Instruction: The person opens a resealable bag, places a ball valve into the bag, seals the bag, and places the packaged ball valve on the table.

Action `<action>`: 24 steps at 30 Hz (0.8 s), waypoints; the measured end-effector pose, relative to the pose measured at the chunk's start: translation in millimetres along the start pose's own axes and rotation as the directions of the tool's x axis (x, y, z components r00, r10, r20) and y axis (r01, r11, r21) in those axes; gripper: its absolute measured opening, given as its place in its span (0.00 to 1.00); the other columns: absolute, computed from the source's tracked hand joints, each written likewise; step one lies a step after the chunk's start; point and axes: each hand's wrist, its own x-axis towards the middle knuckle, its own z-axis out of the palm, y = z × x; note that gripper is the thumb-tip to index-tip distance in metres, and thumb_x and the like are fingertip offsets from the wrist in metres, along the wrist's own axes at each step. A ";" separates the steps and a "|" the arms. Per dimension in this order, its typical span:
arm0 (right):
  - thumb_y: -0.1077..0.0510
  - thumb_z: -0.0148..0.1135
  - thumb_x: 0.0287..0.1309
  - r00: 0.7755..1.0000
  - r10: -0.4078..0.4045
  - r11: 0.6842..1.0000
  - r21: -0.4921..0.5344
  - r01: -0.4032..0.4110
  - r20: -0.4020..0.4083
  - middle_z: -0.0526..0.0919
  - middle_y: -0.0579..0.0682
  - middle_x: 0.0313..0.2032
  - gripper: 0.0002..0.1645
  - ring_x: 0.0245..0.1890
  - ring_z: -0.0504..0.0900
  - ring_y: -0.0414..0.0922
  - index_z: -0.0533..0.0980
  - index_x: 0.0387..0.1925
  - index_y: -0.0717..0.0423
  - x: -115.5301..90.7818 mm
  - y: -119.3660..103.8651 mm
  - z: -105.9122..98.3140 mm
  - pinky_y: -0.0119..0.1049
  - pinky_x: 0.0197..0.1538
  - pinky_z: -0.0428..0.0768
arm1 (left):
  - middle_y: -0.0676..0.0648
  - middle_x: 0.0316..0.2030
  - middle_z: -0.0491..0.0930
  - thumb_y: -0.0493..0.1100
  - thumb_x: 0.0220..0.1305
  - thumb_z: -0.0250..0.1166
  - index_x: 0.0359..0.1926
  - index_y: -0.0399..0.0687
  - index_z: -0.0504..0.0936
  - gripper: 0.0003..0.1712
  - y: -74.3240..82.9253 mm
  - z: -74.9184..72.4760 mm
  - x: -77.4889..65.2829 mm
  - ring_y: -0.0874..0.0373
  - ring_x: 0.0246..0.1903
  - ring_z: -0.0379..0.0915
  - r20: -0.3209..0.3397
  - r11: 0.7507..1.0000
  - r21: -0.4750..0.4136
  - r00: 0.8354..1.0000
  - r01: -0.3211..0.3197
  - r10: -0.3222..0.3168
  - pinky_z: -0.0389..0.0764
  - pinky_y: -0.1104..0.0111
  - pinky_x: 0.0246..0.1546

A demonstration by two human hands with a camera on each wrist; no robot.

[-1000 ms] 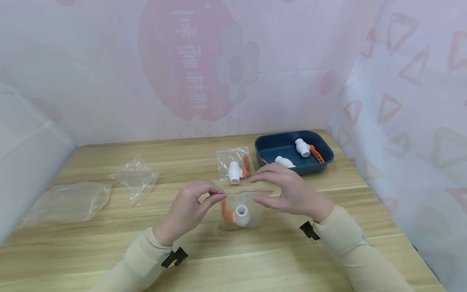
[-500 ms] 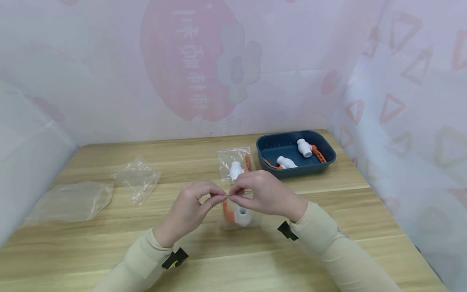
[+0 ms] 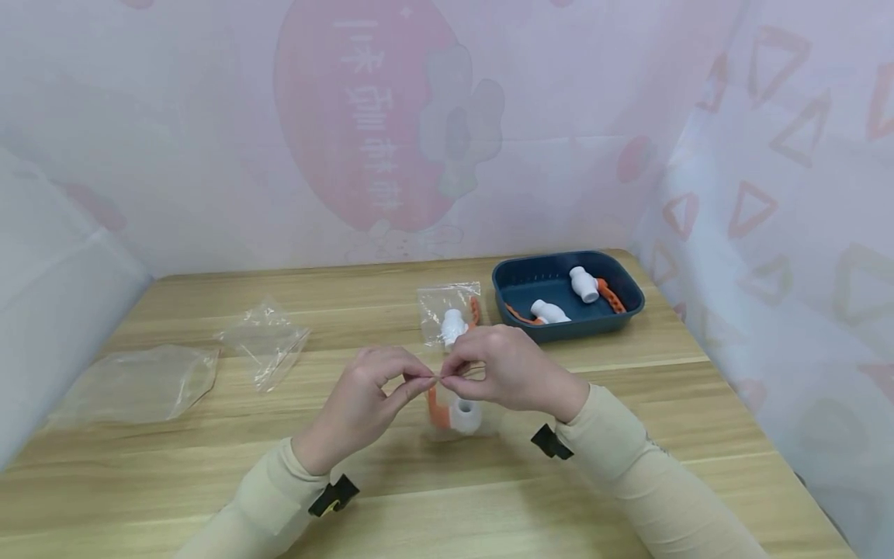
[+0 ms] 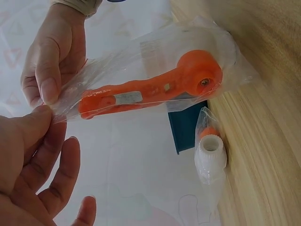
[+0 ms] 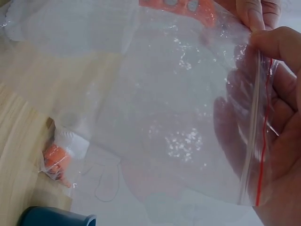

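Between finger and thumb, my left hand (image 3: 373,396) pinches the top edge of a clear zip bag (image 5: 160,108). My right hand (image 3: 513,373) pinches the same edge, its fingertips right beside those of the left. A red line runs along the bag's mouth in the right wrist view, parallel to the zip strip. Inside the bag is a white plastic ball valve (image 3: 466,415) with an orange lever handle (image 4: 141,89). The bag hangs down from the fingers, its lower end close over the wooden table (image 3: 433,505).
Behind the hands lies another bagged valve (image 3: 452,326). A dark blue basket (image 3: 569,334) at the back right holds two loose valves, one a white valve with orange lever (image 3: 583,285). Flat clear bags lie at left, a crumpled bag (image 3: 268,341) and a larger bag (image 3: 140,384).
My right hand, open and apart from the bag one second ago, has moved left and now pinches its top edge beside my left hand. The left hand has kept its hold.
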 end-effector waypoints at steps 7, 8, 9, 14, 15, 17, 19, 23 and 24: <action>0.60 0.68 0.60 1.000 0.019 1.000 0.017 -0.019 0.003 0.84 0.39 0.31 0.02 0.33 0.81 0.30 0.85 0.31 0.52 -1.6 0.2 -1.4 0.29 0.38 0.82 | 0.59 0.32 0.85 0.38 0.58 0.73 0.32 0.49 0.87 0.03 0.1 -0.6 -1.1 0.65 0.35 0.79 -0.017 1.000 0.001 1.000 -0.008 0.008 0.73 0.57 0.47; 0.60 0.68 0.60 1.000 0.022 1.000 0.019 -0.022 0.004 0.84 0.39 0.31 0.02 0.33 0.81 0.30 0.85 0.31 0.52 -1.8 0.6 -1.7 0.29 0.38 0.82 | 0.58 0.32 0.85 0.38 0.58 0.74 0.32 0.49 0.87 0.03 0.2 -0.7 -1.3 0.64 0.35 0.80 -0.024 1.000 0.001 1.000 -0.012 0.012 0.74 0.57 0.47; 0.60 0.68 0.60 1.000 0.025 0.999 0.020 -0.026 0.005 0.84 0.39 0.31 0.02 0.33 0.81 0.30 0.85 0.31 0.52 -2.0 0.5 -1.9 0.29 0.38 0.82 | 0.58 0.32 0.85 0.37 0.57 0.74 0.32 0.49 0.88 0.03 0.2 -1.0 -1.4 0.64 0.35 0.80 -0.030 1.000 -0.001 0.999 -0.016 0.016 0.74 0.57 0.47; 0.59 0.69 0.59 0.999 0.051 0.999 0.015 -0.051 0.008 0.84 0.39 0.31 0.01 0.33 0.81 0.30 0.85 0.32 0.51 -3.5 0.2 -3.7 0.27 0.37 0.81 | 0.56 0.31 0.86 0.32 0.50 0.76 0.32 0.48 0.89 0.08 1.5 -1.5 -1.5 0.62 0.34 0.80 -0.061 0.999 0.006 0.997 -0.044 0.044 0.74 0.56 0.47; 0.59 0.69 0.59 0.998 0.054 0.998 0.014 -0.054 0.007 0.84 0.39 0.30 0.01 0.33 0.81 0.30 0.85 0.31 0.51 -3.9 0.2 -3.9 0.28 0.37 0.81 | 0.56 0.31 0.86 0.32 0.50 0.76 0.32 0.48 0.89 0.08 1.9 -1.7 -1.4 0.62 0.34 0.80 -0.062 0.999 0.004 0.997 -0.045 0.045 0.74 0.56 0.47; 0.60 0.69 0.58 0.998 0.057 0.998 0.013 -0.057 0.003 0.84 0.38 0.30 0.02 0.32 0.80 0.30 0.85 0.31 0.50 -4.8 0.7 -4.2 0.29 0.37 0.81 | 0.56 0.31 0.86 0.32 0.51 0.76 0.32 0.47 0.90 0.08 2.3 -1.6 -1.3 0.62 0.33 0.80 -0.070 0.999 0.005 0.996 -0.053 0.054 0.74 0.55 0.46; 0.60 0.70 0.58 0.998 0.057 0.998 0.013 -0.057 -0.001 0.84 0.38 0.30 0.02 0.32 0.80 0.30 0.85 0.30 0.50 -5.7 1.1 -4.5 0.31 0.36 0.82 | 0.56 0.31 0.86 0.33 0.51 0.76 0.32 0.48 0.90 0.07 2.2 -1.9 -1.2 0.62 0.33 0.80 -0.070 0.999 0.003 0.996 -0.053 0.053 0.74 0.55 0.46; 0.61 0.70 0.56 0.998 0.060 0.998 0.013 -0.060 -0.007 0.83 0.37 0.29 0.04 0.31 0.80 0.31 0.84 0.29 0.48 -7.4 1.8 -5.1 0.31 0.36 0.81 | 0.57 0.31 0.86 0.34 0.52 0.75 0.32 0.49 0.90 0.06 1.3 -2.1 -1.5 0.62 0.33 0.80 -0.071 0.999 0.003 0.996 -0.052 0.052 0.74 0.55 0.46; 0.61 0.71 0.56 0.998 0.061 0.998 0.014 -0.061 -0.007 0.83 0.37 0.29 0.04 0.31 0.79 0.31 0.84 0.29 0.48 -7.8 2.1 -5.2 0.31 0.36 0.81 | 0.57 0.31 0.86 0.34 0.52 0.75 0.32 0.49 0.90 0.06 1.0 -2.1 -1.7 0.62 0.33 0.79 -0.071 0.999 0.002 0.996 -0.051 0.051 0.74 0.55 0.46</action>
